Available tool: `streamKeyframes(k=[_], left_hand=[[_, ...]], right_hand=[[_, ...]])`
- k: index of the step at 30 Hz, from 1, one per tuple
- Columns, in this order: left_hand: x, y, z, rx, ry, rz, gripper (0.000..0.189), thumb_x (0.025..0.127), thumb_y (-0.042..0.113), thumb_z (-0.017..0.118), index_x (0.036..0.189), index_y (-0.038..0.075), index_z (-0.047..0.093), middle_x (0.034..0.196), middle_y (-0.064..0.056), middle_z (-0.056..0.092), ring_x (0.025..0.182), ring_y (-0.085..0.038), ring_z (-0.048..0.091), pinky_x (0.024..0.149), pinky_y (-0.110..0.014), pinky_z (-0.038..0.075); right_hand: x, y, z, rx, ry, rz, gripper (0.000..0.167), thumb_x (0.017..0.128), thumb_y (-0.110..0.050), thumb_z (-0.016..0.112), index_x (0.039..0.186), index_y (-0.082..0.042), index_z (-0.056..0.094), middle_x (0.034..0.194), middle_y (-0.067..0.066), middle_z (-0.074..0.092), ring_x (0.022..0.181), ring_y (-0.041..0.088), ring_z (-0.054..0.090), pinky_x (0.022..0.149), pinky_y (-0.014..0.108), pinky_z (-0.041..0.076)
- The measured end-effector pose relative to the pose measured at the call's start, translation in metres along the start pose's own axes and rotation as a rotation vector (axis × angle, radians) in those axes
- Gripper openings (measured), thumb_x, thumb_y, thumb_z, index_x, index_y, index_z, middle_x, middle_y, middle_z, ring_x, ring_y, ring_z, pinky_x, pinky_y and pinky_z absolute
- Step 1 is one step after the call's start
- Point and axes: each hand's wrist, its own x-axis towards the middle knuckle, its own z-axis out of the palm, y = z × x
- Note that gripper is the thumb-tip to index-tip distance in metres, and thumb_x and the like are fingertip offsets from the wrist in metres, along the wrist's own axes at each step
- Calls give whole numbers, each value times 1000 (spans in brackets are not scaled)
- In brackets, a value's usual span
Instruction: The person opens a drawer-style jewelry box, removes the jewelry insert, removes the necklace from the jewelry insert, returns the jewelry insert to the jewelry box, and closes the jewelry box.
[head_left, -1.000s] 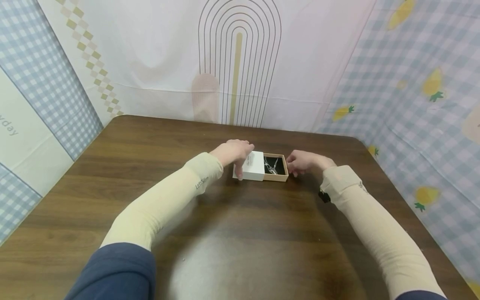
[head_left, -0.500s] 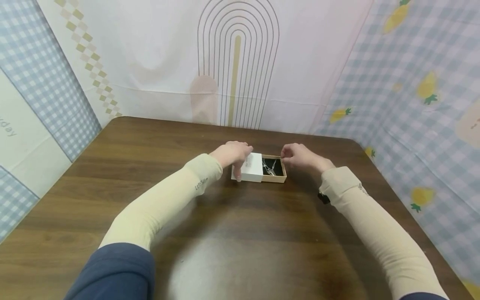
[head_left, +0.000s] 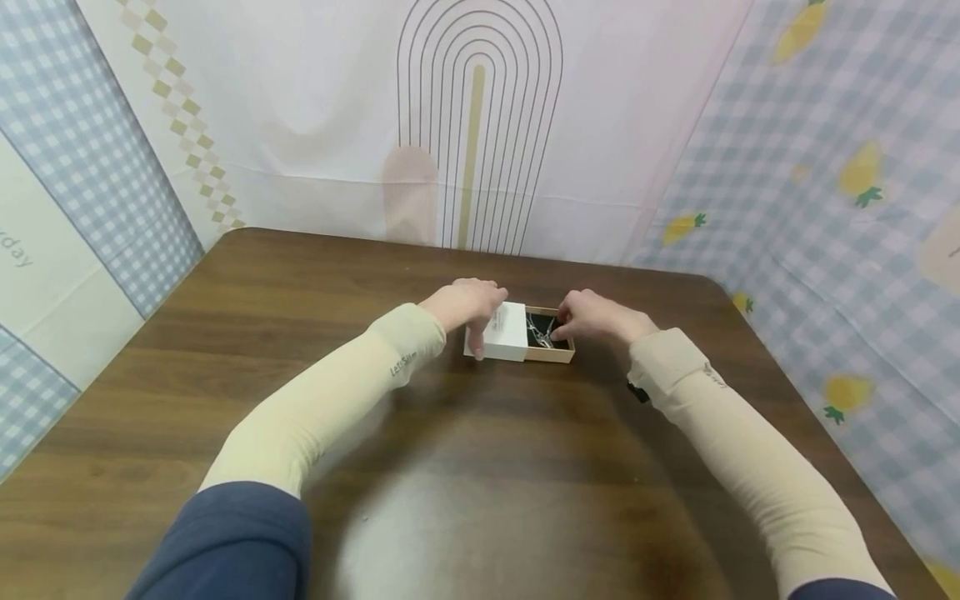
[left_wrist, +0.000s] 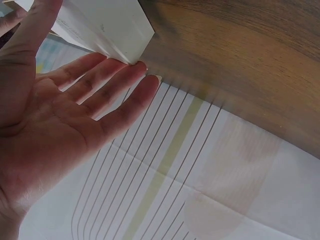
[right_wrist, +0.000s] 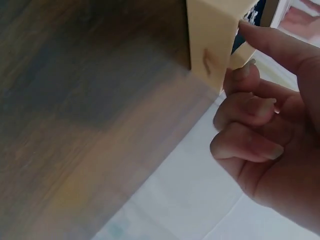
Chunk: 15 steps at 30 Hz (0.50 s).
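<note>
Silvery chain (head_left: 543, 340) could snag, so go gently: left grip (head_left: 467, 307) pinching the white sleeve (head_left: 512, 329) steady, right grip (head_left: 594, 317) at the tray (head_left: 550, 355), can't tell if pinching.

The left arm (head_left: 315, 408) reaches forward and inward, and the left hand (head_left: 467, 307) arches downward over its hold. The thumb (left_wrist: 36, 27) drops on the near side of that grip; the fingers (left_wrist: 122, 112), nearly straight and a little apart, set their tips on the far side. The right arm (head_left: 750, 446) slants in from the other flank, putting the right hand (head_left: 597, 318) just right of the left hand's grip. Its thumb stretches toward that grip, with lower fingers curled in below; whether thumb and forefinger meet is hard to tell, since the tips are partly hidden.
</note>
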Motion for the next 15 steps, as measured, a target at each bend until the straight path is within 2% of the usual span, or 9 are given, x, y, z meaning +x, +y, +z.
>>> streamKeyframes(k=[5, 15], left_hand=[[-2, 0, -1, -8, -3, 9, 96, 60, 36, 92, 138, 12, 41, 139, -9, 49, 127, -26, 48, 104, -41, 46], [-2, 0, -1, -16, -2, 10, 97, 61, 35, 91, 139, 11, 40, 141, -10, 47, 129, -27, 47, 105, -41, 45]], right_hand=[[-1, -8, -1, -37, -49, 7, 16, 86, -22, 71, 84, -6, 71, 67, 0, 57, 60, 13, 44, 56, 25, 36], [4, -10, 3, -34, -69, 13, 16, 85, -17, 71, 86, -2, 67, 71, 2, 59, 61, 13, 48, 57, 23, 41]])
